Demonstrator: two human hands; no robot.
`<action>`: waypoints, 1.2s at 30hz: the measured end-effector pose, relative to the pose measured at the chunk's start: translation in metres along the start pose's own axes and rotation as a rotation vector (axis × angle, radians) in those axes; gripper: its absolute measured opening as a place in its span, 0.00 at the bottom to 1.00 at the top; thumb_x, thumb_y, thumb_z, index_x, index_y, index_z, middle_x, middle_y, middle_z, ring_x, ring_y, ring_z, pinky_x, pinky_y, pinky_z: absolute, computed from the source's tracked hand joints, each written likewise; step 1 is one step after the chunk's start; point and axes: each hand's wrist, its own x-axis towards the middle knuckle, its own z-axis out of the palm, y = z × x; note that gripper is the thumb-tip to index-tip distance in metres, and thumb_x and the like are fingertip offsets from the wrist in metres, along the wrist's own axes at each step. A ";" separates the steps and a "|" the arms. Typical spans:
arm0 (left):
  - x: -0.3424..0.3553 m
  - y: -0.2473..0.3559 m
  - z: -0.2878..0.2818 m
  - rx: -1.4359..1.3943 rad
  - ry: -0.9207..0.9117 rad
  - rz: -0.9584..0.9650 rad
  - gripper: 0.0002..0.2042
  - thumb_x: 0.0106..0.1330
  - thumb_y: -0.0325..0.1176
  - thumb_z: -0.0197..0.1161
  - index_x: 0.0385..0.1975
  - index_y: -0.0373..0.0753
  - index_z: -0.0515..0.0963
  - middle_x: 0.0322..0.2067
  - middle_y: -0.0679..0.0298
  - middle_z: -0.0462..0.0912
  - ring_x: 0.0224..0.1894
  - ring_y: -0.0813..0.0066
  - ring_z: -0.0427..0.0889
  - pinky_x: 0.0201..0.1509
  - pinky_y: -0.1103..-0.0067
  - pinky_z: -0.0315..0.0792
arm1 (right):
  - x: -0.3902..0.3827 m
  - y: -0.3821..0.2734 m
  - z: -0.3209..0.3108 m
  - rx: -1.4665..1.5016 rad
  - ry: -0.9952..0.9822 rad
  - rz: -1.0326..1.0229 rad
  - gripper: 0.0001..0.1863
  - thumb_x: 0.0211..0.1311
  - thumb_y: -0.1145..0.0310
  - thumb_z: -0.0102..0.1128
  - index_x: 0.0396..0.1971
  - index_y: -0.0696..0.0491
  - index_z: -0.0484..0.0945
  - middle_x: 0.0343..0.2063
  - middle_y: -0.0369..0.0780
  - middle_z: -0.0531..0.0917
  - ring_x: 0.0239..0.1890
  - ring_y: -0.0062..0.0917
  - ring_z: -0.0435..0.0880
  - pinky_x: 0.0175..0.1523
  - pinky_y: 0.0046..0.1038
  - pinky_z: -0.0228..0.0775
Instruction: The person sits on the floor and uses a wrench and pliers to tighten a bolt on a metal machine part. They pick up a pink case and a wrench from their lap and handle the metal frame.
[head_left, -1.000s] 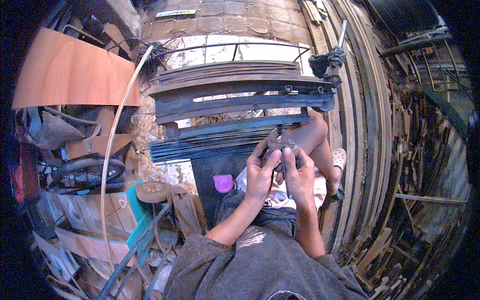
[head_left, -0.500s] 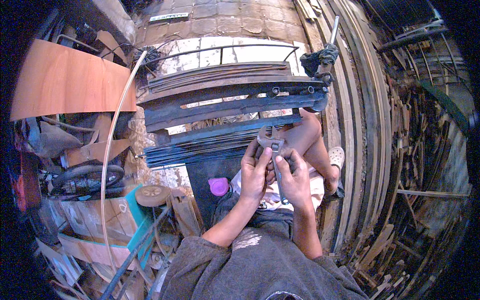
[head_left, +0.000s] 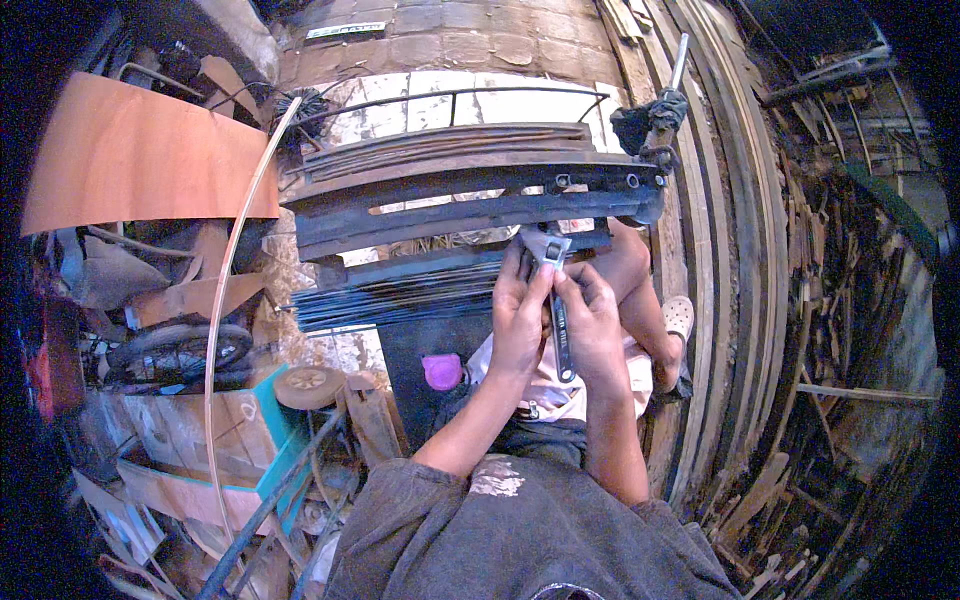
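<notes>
An adjustable wrench is held in front of my lap, its metal head up and its dark handle pointing down toward me. My left hand closes on the head from the left, with the thumb laid against it just below the jaws. On the right, my right hand grips the upper handle between thumb and fingers. Just beyond the wrench head lies a dark metal frame of long bars. Whether the jaws touch the frame, I cannot tell.
A bundle of thin dark rods lies nearer than the frame. A pink tape-measure-like object sits left of my lap. A wheeled cart stands at the left. Long wooden planks run along the right.
Both hands have moved slightly away from me with the wrench, and its head has turned, so the open jaws show less plainly. The view has shifted a little.
</notes>
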 end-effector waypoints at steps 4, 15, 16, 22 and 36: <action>0.022 -0.009 0.007 -0.109 0.066 0.034 0.14 0.67 0.31 0.54 0.51 0.44 0.67 0.27 0.73 0.77 0.13 0.92 0.65 0.10 0.91 0.57 | 0.014 -0.003 -0.003 0.027 -0.030 -0.069 0.07 0.66 0.68 0.51 0.33 0.56 0.72 0.20 0.34 0.77 0.16 0.15 0.73 0.19 0.19 0.65; 0.026 -0.007 -0.012 -0.139 -0.035 -0.056 0.11 0.68 0.29 0.54 0.48 0.39 0.70 0.29 0.73 0.75 0.17 0.95 0.66 0.14 0.93 0.57 | 0.018 0.003 0.008 0.075 0.058 -0.030 0.09 0.65 0.65 0.52 0.31 0.56 0.72 0.20 0.35 0.77 0.17 0.16 0.73 0.21 0.18 0.64; 0.027 -0.005 -0.011 -0.147 -0.046 -0.075 0.11 0.68 0.29 0.54 0.48 0.39 0.70 0.29 0.73 0.75 0.19 0.95 0.67 0.14 0.93 0.57 | 0.018 0.001 0.009 0.049 0.064 -0.009 0.09 0.65 0.65 0.52 0.31 0.56 0.72 0.20 0.35 0.77 0.17 0.16 0.73 0.21 0.18 0.63; 0.026 -0.009 -0.005 -0.084 0.016 0.016 0.11 0.69 0.32 0.53 0.48 0.38 0.69 0.27 0.74 0.73 0.19 0.94 0.65 0.16 0.91 0.57 | 0.016 -0.001 0.014 0.013 0.126 0.010 0.09 0.64 0.64 0.54 0.32 0.54 0.73 0.15 0.33 0.73 0.12 0.15 0.69 0.16 0.17 0.59; 0.036 0.000 -0.006 -0.028 0.028 -0.041 0.09 0.67 0.34 0.57 0.24 0.39 0.74 0.15 0.75 0.71 0.12 0.90 0.65 0.12 0.87 0.57 | 0.028 -0.008 0.018 -0.138 0.242 0.117 0.16 0.67 0.56 0.50 0.36 0.55 0.73 0.15 0.33 0.74 0.12 0.15 0.68 0.15 0.18 0.58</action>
